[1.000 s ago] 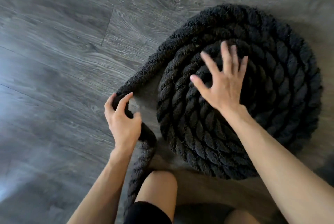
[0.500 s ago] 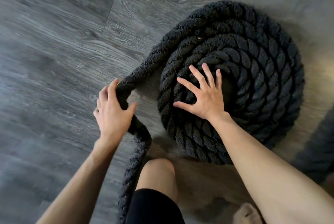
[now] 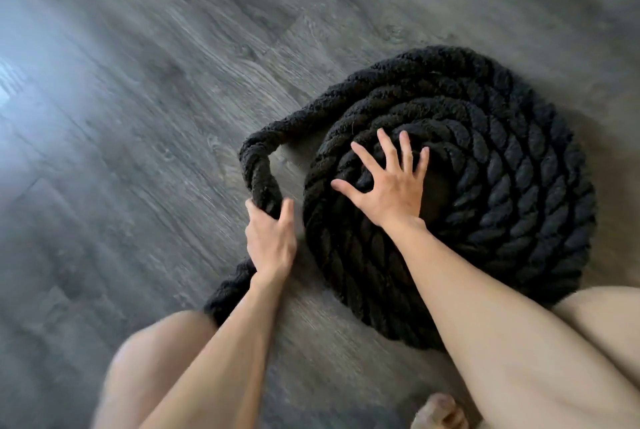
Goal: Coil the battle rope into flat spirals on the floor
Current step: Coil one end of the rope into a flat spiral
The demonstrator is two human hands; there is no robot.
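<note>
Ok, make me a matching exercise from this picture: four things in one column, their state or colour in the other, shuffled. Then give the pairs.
1. left hand
2. right hand
3. coil
4. floor

A. grey wood planks
B. pressed on top of the coil, fingers spread
C. gripping the loose rope
D. black, wound in a spiral

Pairs: 1-C, 2-B, 3-D, 4-A
</note>
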